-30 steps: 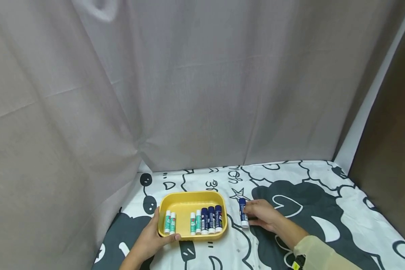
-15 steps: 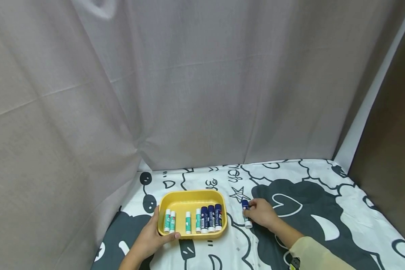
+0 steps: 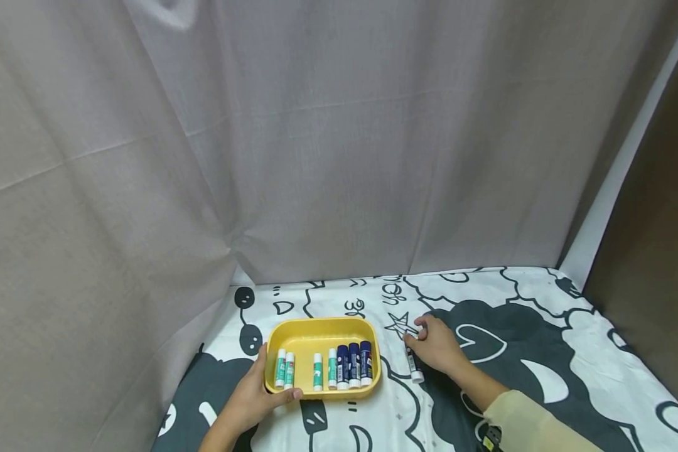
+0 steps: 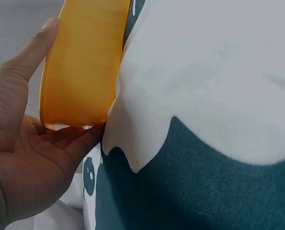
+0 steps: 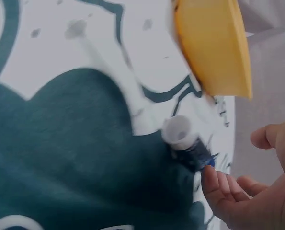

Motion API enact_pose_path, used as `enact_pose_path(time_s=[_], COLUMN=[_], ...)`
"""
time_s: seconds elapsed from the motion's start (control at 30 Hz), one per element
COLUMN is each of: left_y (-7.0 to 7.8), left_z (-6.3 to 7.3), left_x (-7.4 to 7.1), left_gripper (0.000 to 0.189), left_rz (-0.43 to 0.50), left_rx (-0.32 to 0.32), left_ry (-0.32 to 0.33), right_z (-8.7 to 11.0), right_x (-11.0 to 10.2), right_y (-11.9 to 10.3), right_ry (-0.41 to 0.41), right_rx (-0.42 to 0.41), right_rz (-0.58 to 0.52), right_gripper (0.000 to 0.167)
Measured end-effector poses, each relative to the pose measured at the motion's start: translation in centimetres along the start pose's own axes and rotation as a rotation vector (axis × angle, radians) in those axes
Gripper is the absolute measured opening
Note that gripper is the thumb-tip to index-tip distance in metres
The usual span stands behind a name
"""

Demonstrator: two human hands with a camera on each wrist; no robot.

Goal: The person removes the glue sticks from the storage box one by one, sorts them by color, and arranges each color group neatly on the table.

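My left hand (image 3: 254,392) grips the left end of a yellow tray (image 3: 311,328), thumb over the front rim and fingers round the side. In the left wrist view the tray's outer wall (image 4: 85,62) sits between thumb and fingers. Inside lie several green-and-white glue sticks (image 3: 317,371) and, toward the right end, dark blue ones (image 3: 354,364) side by side. Right of the tray, a dark blue glue stick with a white end (image 3: 415,375) lies on the cloth. My right hand (image 5: 257,191) is at its far end, fingertips right at the blue cap, thumb held apart.
A white cloth with dark cartoon prints (image 3: 373,433) covers the surface. Grey curtain (image 3: 339,157) hangs behind it, and a brown panel (image 3: 650,251) stands along the right side.
My right hand has loosened its hold on the blue glue stick, which has shifted slightly right and tilted. One green glue stick in the tray has rolled left, away from its neighbour.
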State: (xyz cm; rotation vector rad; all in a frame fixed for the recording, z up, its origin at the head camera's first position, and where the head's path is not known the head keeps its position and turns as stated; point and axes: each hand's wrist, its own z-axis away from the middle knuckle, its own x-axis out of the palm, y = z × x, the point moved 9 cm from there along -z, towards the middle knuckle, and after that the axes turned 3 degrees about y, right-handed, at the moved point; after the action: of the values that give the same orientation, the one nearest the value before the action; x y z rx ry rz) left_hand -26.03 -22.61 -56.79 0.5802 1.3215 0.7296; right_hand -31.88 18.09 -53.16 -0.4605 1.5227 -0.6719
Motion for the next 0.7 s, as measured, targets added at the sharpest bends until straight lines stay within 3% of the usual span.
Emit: enact_pose_path(time_s=[0.13, 0.4, 0.7], left_y=[0.3, -0.1, 0.2], left_z=[0.0, 0.3, 0.0], left_x=[-0.1, 0.0, 0.0], left_gripper=[0.151, 0.152, 0.152], left_rz=[0.01, 0.01, 0.004], left_rx=[0.016, -0.001, 0.019], left_ry=[0.005, 0.001, 0.002], right_z=[0.1, 1.5, 2.3], right_x=[-0.5, 1.4, 2.6], right_y=[-1.3, -3.9, -6.5], right_ry=[-0.016, -0.19, -0.301], right_rx=[0.014, 0.133, 0.166], right_rz=[-0.058, -0.356, -0.477], right_gripper=[0.045, 0.049, 0.055])
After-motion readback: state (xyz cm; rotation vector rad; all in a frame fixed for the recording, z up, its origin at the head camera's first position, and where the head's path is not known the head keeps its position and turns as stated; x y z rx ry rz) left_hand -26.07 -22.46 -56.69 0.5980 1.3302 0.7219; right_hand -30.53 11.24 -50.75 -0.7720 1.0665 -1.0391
